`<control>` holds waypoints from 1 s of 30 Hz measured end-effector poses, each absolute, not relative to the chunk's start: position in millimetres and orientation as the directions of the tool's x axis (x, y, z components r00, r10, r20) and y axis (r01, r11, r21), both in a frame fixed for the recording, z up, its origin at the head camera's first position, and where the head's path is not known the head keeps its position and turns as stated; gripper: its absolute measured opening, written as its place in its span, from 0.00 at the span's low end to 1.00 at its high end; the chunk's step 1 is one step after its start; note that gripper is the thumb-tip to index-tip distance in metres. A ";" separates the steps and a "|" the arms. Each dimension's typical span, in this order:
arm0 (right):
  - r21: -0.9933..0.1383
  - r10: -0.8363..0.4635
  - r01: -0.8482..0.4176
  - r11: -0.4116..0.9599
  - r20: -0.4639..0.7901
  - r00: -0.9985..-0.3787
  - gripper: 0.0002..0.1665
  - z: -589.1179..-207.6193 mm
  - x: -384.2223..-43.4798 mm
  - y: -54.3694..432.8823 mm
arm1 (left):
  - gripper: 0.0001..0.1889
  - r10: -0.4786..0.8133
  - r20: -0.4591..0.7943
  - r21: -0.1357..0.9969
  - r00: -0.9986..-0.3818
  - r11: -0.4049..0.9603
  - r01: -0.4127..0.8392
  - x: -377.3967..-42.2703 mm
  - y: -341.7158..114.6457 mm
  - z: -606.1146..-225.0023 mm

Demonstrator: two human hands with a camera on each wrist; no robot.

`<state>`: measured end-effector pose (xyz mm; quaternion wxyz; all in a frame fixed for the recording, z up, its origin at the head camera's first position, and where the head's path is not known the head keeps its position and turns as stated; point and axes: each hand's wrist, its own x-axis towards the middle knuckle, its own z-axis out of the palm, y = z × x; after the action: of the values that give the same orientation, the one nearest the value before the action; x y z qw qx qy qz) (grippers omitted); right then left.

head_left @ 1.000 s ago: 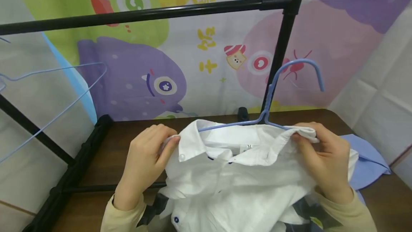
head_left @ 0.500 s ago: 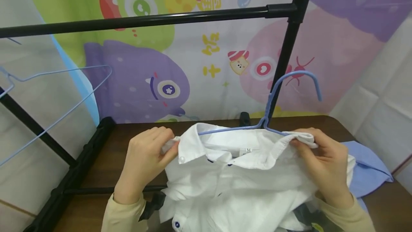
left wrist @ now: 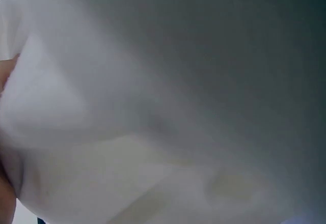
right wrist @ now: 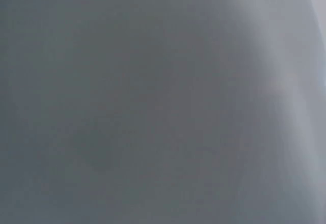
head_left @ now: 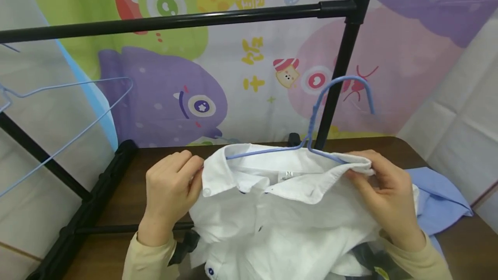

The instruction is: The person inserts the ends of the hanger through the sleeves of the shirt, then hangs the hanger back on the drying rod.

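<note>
Both hands hold up a white collared shirt in the head view. A blue hanger sits inside its neck, with the hook standing up above the collar and tilted right. My left hand pinches the shirt beside the collar's left side. At the right side of the collar, my right hand pinches the fabric between thumb and fingers. The hanger's arm ends are hidden under the cloth. Blurred white fabric of the shirt fills most of the left wrist view; the right wrist view shows only close, blurred cloth.
A black rack's top bar crosses behind the shirt, joined to an upright at right. Another blue wire hanger hangs at left. Folded blue cloth lies on the brown table at right. A cartoon-printed sheet covers the back.
Both hands, the shirt and the hanger have shifted slightly left. The hanger's hook has moved left across the rack's upright. The grips on the shirt look the same.
</note>
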<state>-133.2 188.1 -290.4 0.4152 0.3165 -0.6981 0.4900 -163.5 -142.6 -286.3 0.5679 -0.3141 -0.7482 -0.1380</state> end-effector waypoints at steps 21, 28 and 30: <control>-0.491 0.136 -0.669 0.558 0.849 -0.510 0.04 -288.3 -143.2 207.4 | 0.15 0.120 0.981 -0.005 -0.155 0.807 0.591 -163.3 -174.2 -281.0; -0.550 0.245 -0.755 0.356 0.835 -0.493 0.04 -288.5 -142.4 207.4 | 0.18 0.096 0.982 0.023 -0.162 0.793 0.609 -161.5 -173.7 -279.9; -0.554 0.245 -0.753 0.354 0.832 -0.497 0.03 -287.8 -141.9 207.6 | 0.19 0.084 0.983 0.034 -0.165 0.792 0.610 -161.5 -174.5 -279.5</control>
<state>-141.9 207.6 -287.8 0.4651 0.1871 -0.6786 0.5368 -161.5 -174.5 -279.5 0.6011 -0.2373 -0.7311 -0.2186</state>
